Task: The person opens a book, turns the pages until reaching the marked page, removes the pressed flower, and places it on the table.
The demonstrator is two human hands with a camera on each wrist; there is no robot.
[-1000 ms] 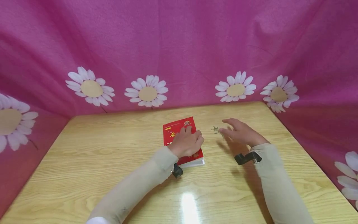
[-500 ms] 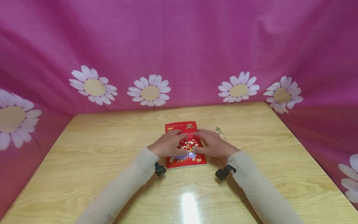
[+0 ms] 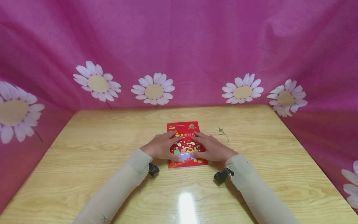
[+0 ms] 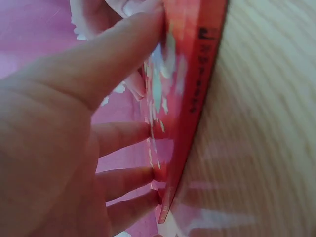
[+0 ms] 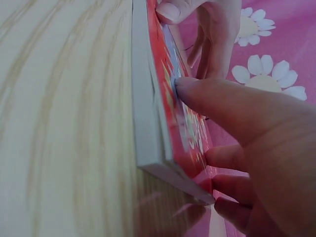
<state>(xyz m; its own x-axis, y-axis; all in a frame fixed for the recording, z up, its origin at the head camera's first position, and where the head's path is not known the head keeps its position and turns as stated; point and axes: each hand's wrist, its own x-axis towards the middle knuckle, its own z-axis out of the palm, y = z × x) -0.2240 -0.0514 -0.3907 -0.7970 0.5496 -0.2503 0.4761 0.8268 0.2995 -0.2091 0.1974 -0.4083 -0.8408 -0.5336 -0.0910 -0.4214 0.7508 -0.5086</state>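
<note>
A closed red book [image 3: 186,146] with a colourful printed cover lies flat in the middle of the wooden table. My left hand [image 3: 159,146] rests on the cover's left side, its thumb and spread fingertips touching it. On the right side of the same cover lies my right hand [image 3: 216,149], fingers spread and thumb pointing inward. The red spine [image 4: 190,98] with black lettering shows in the left wrist view. In the right wrist view the pale page edges [image 5: 146,113] face the camera, with a slight gap beneath the cover.
A small dried plant sprig [image 3: 221,131] with a thin curved stem lies on the table [image 3: 112,133] just right of the book. Behind and around the table hangs a magenta curtain [image 3: 190,46] with large white daisies.
My right hand has come from beside the sprig onto the book. My left hand has shifted to the book's left side. The book, tilted askew before, now lies straighter.
</note>
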